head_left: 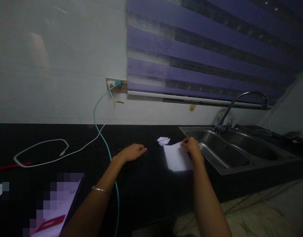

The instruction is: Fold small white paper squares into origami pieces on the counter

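Observation:
My right hand (190,146) rests on the far right corner of a white sheet of paper (176,158) that lies flat on the black counter (146,177), fingers curled and pinching the paper's edge. My left hand (133,152) lies palm down on the bare counter to the left of the sheet, fingers together and stretched out, holding nothing. A thin bangle sits on my left forearm. A small folded white paper piece (163,141) lies just beyond the sheet, between my two hands.
A steel sink (227,151) with a curved tap (242,98) is set in the counter right of the paper. A teal cable (109,151) and a white cable (42,154) run from a wall socket (116,85) across the counter. A printed booklet (60,210) lies front left.

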Demonstrator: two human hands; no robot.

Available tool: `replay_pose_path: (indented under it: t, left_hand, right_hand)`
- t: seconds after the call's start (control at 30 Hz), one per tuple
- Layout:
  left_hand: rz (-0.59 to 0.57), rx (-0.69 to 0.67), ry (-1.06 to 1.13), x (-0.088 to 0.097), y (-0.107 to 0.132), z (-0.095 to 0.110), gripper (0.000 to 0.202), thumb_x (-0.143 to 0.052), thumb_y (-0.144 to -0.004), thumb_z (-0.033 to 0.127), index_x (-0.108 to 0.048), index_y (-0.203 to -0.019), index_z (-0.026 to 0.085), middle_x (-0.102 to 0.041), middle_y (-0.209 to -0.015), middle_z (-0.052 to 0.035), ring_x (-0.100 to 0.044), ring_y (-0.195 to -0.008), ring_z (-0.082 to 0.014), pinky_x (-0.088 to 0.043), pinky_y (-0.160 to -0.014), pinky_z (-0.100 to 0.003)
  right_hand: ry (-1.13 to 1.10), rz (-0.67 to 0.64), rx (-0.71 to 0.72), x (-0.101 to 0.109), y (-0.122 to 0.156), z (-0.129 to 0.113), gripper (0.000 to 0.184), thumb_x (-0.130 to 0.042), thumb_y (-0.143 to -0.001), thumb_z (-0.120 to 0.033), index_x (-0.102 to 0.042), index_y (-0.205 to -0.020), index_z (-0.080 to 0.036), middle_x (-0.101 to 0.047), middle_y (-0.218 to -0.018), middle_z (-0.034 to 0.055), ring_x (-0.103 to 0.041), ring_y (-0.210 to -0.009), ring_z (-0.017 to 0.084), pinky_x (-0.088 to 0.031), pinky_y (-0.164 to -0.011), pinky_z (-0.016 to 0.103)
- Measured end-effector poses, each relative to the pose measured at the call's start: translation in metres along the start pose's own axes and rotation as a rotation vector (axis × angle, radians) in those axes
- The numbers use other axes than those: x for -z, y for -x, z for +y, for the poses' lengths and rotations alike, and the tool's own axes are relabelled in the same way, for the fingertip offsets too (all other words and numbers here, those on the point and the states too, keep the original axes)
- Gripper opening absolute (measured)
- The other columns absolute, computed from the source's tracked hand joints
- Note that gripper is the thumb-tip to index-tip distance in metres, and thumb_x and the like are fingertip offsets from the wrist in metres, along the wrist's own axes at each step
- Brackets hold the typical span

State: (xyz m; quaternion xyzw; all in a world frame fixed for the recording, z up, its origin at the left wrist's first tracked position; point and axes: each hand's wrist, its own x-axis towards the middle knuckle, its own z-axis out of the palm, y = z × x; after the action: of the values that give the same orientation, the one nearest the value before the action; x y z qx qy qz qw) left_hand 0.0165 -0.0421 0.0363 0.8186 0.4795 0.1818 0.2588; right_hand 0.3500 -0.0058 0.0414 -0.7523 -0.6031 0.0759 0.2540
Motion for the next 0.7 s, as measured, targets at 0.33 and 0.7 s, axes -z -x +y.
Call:
replay_pose_path:
  t: [0.33,0.7]
  left_hand:
    - [0.067,0.001,0.094,0.003,0.0,0.008,0.045,-0.039,-0.089,0.056,-0.063,-0.084,0.018,-0.064,-0.081,-0.0066,-0.056,-0.073,-0.0187,-0.04,-0.065,-0.028]
    - [-0.022,-0.091,0.655,-0.001,-0.006,0.028,0.049,-0.045,-0.087,0.049,-0.046,-0.124,0.016,-0.062,-0.078,-0.0043,-0.048,-0.046,-0.0081,-0.03,-0.043,-0.024]
  right_hand:
    - [-0.066,0.251,0.078,0.027,0.008,-0.019,0.024,-0.052,-0.085,-0.023,-0.069,-0.097,-0.013,-0.071,-0.093,0.0144,-0.064,-0.09,0.024,-0.044,-0.077,0.027]
    - [-0.86,0.289,0.401,-0.018,0.029,-0.093,0.024,-0.055,-0.081,-0.037,-0.062,-0.085,-0.015,-0.062,-0.072,0.0031,-0.056,-0.064,0.014,-0.042,-0.058,0.022]
